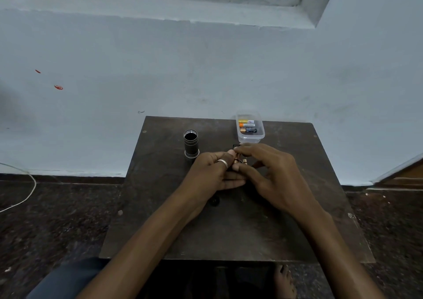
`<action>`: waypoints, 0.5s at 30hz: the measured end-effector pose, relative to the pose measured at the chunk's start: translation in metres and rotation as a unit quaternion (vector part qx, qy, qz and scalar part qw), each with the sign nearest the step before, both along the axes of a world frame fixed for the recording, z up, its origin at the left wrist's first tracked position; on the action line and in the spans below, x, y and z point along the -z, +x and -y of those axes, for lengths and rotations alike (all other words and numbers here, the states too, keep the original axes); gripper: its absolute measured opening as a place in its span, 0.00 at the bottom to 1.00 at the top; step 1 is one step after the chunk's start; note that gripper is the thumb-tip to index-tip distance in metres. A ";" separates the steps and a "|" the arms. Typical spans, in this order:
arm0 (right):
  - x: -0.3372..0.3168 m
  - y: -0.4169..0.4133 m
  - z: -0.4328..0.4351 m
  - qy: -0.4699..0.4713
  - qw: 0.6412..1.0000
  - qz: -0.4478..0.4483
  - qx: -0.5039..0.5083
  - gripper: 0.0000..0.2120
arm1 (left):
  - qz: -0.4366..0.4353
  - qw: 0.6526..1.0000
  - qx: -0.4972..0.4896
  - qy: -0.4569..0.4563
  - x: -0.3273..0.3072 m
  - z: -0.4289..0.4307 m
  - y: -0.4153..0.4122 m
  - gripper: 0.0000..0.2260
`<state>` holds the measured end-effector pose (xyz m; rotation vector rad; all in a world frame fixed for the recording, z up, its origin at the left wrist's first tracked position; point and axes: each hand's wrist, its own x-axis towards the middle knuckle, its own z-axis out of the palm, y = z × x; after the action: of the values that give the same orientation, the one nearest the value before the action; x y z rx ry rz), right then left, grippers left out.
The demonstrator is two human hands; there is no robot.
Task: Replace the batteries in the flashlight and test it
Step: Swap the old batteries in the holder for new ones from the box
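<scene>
Hands meet above the bench (229, 230) centre: left hand (212, 172), ring on thumb, and right hand (272, 172) are both pinched on a small black battery holder (238, 161) with copper-ended cells. Flashlight (191, 144), a ribbed black metal cylinder, stands upright just left, open end up. Beyond, a clear plastic tub (250, 136) holds three batteries (247, 126). Bench surface is dark, scuffed.

Print on the batteries (248, 127) is too small to read.
</scene>
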<state>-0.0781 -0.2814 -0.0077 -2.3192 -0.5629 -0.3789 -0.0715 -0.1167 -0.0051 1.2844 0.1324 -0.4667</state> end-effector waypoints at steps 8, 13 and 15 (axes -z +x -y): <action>0.002 -0.001 -0.005 -0.021 0.998 0.050 0.012 0.10 | -0.002 1.000 -0.001 -0.006 -0.004 0.000 -0.001 0.13; 0.002 0.000 -0.012 0.054 0.992 0.055 0.104 0.07 | -0.012 1.000 0.009 0.001 -0.005 0.004 -0.003 0.15; 0.000 0.002 -0.014 0.120 0.980 0.017 0.156 0.11 | -0.014 1.000 0.011 -0.004 -0.005 0.005 -0.004 0.14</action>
<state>-0.0764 -0.2674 -0.0075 -2.1674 -0.1540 -0.6009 -0.0756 -0.1213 0.0001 1.2737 0.1395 -0.5045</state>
